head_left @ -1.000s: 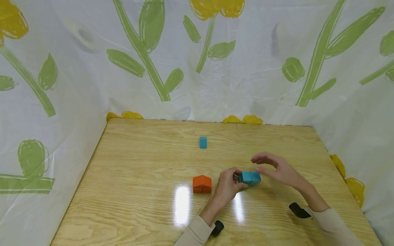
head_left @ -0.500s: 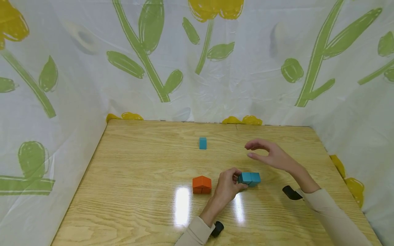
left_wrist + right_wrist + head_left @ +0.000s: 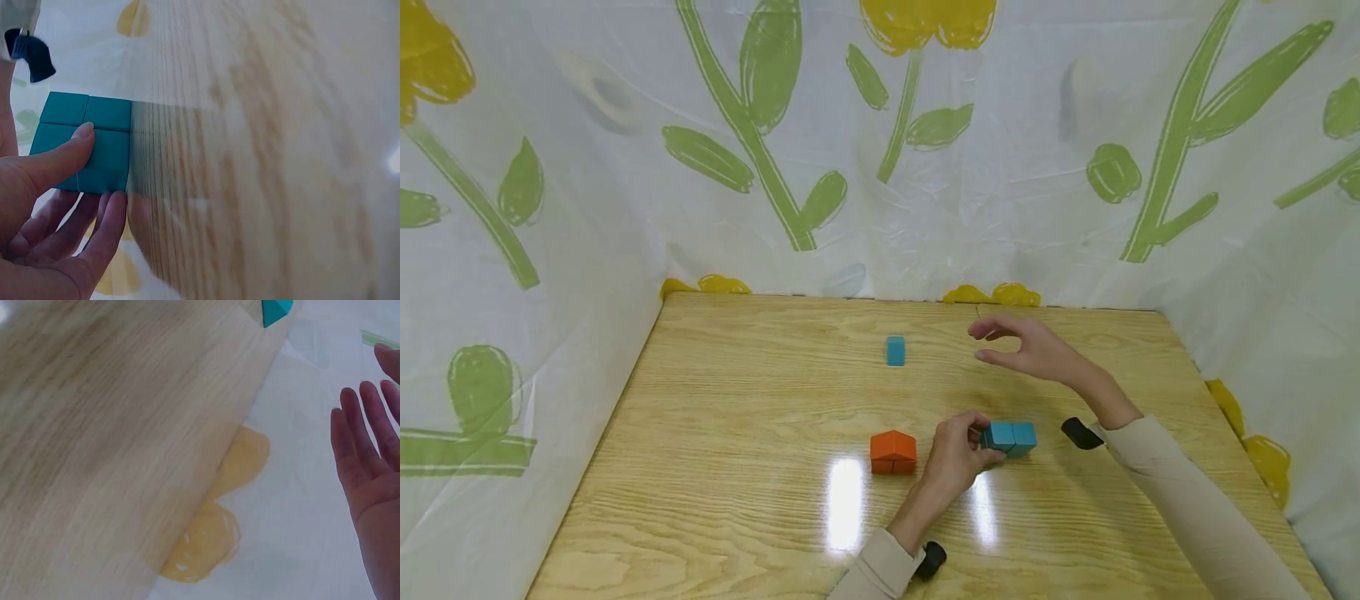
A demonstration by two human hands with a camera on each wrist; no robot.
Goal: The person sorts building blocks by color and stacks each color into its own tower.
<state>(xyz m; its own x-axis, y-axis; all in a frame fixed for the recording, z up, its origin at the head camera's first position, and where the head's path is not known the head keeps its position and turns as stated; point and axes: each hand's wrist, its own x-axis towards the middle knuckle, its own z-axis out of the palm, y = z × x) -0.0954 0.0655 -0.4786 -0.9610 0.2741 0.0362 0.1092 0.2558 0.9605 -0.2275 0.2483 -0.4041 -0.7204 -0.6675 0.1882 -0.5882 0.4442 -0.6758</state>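
My left hand [image 3: 951, 458] grips a cluster of blue blocks [image 3: 1019, 437] on the table, right of centre in the head view. In the left wrist view, several blue blocks [image 3: 107, 156] sit flush together, the thumb pressed on the near face and the fingers curled round behind. My right hand [image 3: 1037, 350] hovers beyond the cluster, fingers loosely bent, with nothing between thumb and fingers. To its left, a single blue block [image 3: 896, 351] stands farther back. The right wrist view catches one end of a teal block [image 3: 275, 311] at its top edge, with the right hand [image 3: 375, 469] at the right.
Left of the left hand sits a small orange block group [image 3: 892, 452] with a peaked top. The wooden table [image 3: 737, 400] ends at white sheets with a flower print [image 3: 1000, 217] behind and at both sides. A black wrist device [image 3: 931, 561] sits at the left sleeve.
My right hand has lifted away from the blue cluster and moved back and left toward the single blue block. The left hand and the blocks stay where they were.
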